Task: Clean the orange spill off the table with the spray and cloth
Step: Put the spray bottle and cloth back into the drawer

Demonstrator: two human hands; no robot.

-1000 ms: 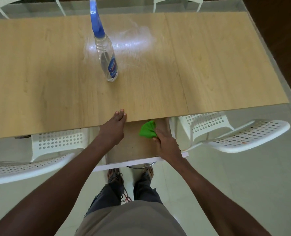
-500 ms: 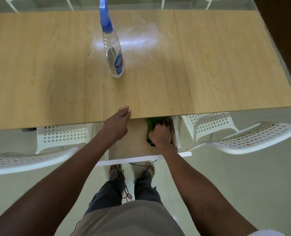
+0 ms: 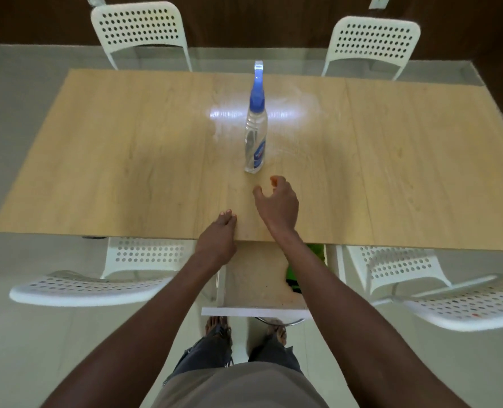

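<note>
1. Right hand (image 3: 278, 206): over the table (image 3: 126, 160), just near of the bottle (image 3: 255, 136). Fingers spread and curled, grasping nothing, not touching the bottle.
2. Left hand (image 3: 217, 240): flat on the near table edge, fingers extended, gripping nothing. It looks to be serving as a brace.
3. Bottle: upright at mid-table, clear body, blue trigger head at the far, upper end.
4. Cloth (image 3: 315, 251): green, lying in the open drawer (image 3: 253, 278) under the near edge, at its right side, mostly hidden by the right forearm.
5. Spill: no orange mark is visible. A pale wet sheen (image 3: 288, 113) spreads around and beyond the bottle, so the wiping appears complete.
6. Step in hand, judged: take up the bottle, probably to put it away.
   - Close the fingers around the body above the label, not on the trigger head, to prevent an accidental spray.
   - Lift straight up. The bottle is tall and narrow, and a sideways nudge could tip it.
   - The surface around it is wet, so expect a slick base and grip firmly.
   - Keep the nozzle pointed away from the body.
7. Writing: the bottle carries a blue label (image 3: 259, 156) with white lettering, too small to read. No brand can be identified.
</note>
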